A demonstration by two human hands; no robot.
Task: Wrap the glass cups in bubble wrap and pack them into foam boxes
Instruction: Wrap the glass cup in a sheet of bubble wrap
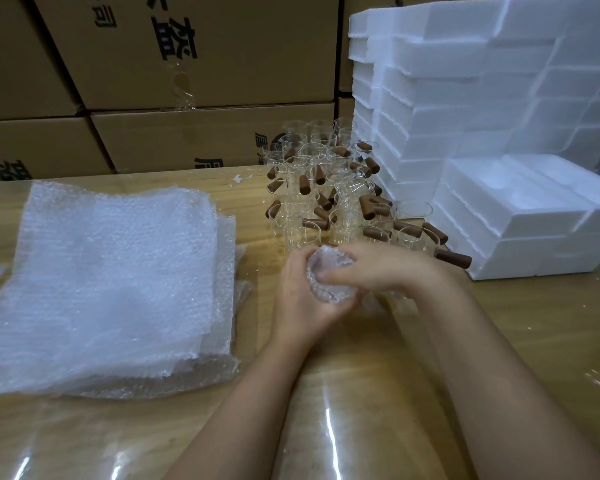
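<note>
A glass cup wrapped in bubble wrap (328, 271) sits between both hands above the middle of the wooden table (361, 341). My left hand (300, 299) cups it from below and the left, fingers curled round it. My right hand (374, 265) grips it from the right, thumb pressing into the wrap at its mouth. A thick stack of bubble wrap sheets (108, 285) lies to the left. Several bare glass cups with brown wooden handles (326, 188) stand behind the hands. An open foam box (520, 202) with moulded recesses tops a low stack at the right.
A tall pile of white foam boxes (465, 81) rises at the back right. Stacked cardboard cartons (187, 64) form a wall behind the table. Clear plastic film covers the table's near part (326, 438). Small foam crumbs (241, 178) lie near the cups.
</note>
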